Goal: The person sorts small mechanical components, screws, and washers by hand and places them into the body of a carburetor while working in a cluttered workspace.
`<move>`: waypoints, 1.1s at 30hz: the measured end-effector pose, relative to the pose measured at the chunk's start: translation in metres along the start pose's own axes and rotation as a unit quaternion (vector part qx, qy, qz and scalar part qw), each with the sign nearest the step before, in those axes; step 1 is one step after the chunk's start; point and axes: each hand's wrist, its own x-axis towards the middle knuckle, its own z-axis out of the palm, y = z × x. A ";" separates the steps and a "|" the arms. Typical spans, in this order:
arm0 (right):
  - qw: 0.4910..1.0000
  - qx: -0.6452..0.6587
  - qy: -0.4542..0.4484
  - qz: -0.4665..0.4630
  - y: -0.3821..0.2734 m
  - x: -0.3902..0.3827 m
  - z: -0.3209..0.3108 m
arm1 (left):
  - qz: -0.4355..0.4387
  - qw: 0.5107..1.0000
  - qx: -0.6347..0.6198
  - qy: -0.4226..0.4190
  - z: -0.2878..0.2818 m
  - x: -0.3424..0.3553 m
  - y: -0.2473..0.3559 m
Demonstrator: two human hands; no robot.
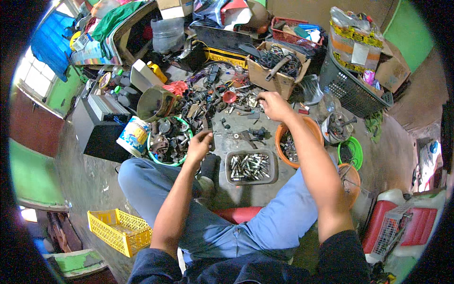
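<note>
My right hand [275, 106] reaches to the right edge of a spread heap of small metal parts [227, 90]; its fingers are pinched together at the parts, and what they hold is too small to make out. Closed fingers show on my left hand [200, 146], beside a green-rimmed basin [188, 124] of dark metal pieces; anything in them is hidden. Between my knees stands a grey rectangular tub [228, 176] filled with small shiny cylindrical metal pieces. Some loose dark fittings [255, 134] lie on the floor just beyond the tub.
At right stand an orange basin [313, 127] of parts, a green bowl [358, 154] and a dark crate [352, 94]. A cardboard box [272, 81] of cables is at the back. A yellow crate [103, 222] sits at left, near a white bucket [134, 136].
</note>
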 end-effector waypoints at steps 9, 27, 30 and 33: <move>0.997 -0.075 -0.031 -0.004 -0.058 0.019 -0.022 | 0.222 0.973 0.061 0.020 -0.071 0.006 0.050; 0.994 -0.101 -0.012 0.032 -0.087 -0.008 -0.085 | 0.304 0.938 0.165 0.019 -0.125 0.036 0.146; 0.993 -0.106 0.043 -0.029 -0.052 0.009 -0.076 | 0.294 0.950 0.103 0.011 -0.122 0.032 0.170; 0.996 -0.084 -0.006 -0.017 -0.032 0.032 -0.060 | 0.286 0.956 0.061 0.002 -0.120 0.039 0.178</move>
